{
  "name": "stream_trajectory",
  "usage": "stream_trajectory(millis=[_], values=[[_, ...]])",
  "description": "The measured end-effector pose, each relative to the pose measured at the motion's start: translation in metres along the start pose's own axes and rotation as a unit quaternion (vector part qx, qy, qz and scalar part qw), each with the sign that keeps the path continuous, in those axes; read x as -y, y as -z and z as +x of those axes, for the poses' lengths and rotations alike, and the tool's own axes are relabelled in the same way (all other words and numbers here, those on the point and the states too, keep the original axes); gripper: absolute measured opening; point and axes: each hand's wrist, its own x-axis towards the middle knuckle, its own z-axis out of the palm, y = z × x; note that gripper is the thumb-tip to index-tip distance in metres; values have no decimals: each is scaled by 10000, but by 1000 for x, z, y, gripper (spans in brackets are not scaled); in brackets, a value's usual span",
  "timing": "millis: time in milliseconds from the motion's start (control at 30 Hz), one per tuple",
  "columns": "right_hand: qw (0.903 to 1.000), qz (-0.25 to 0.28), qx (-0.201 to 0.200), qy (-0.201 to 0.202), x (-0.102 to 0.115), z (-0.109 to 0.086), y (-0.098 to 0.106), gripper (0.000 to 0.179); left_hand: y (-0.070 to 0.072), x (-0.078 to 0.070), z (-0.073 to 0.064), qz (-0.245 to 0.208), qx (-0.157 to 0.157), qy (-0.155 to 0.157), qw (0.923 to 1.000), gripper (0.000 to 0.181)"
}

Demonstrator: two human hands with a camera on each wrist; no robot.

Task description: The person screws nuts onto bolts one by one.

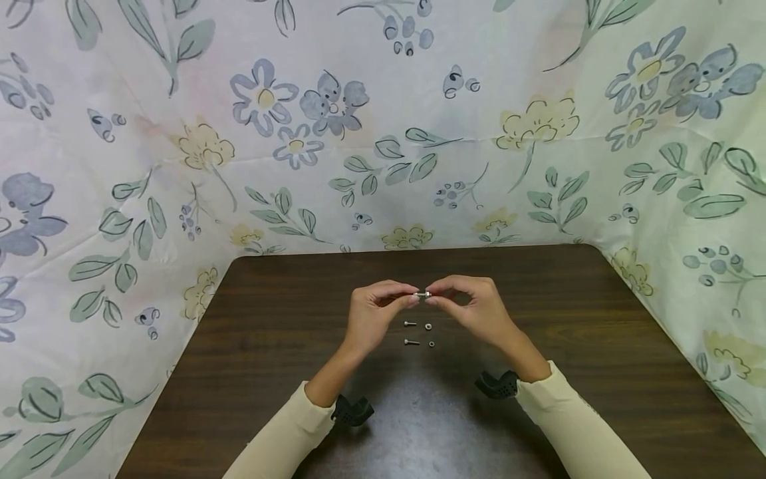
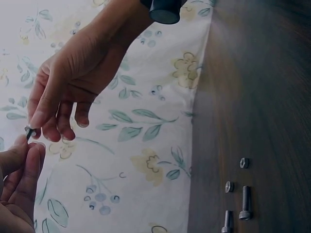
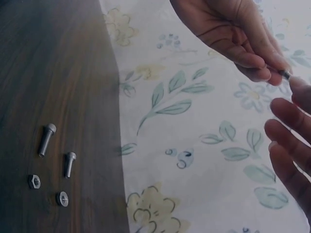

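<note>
Tiny bolt and nut, two fingertip pinches, not much margin

So the left hand is pinching one end of a small bolt; the right hand is pinching a small nut at the other end; both are holding things up over the dark table, beyond two loose bolts and two loose nuts that are lying nearer the person. My worry: fingertips are giving parts this little barely any purchase, so a twitch could be dropping one among the spares; and if the nut is sitting crooked, I'd guess twisting could be jamming the threads. Hard to make out: fingers are covering most of the bolt; I can't tell whether the nut is threading or merely touching; the left wrist view is cropping the left hand, the right wrist view the right.
</note>
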Motion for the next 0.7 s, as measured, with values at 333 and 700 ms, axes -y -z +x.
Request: stream_trajectory(millis=[333, 700], values=[[9988, -39, 219, -435, -30, -14, -3, 13, -1, 4, 1, 117, 86, -164, 9998, 11], [9970, 76, 399, -655, -36, -18, -4, 14, -2, 5, -2, 90, 102, -218, 9997, 10]])
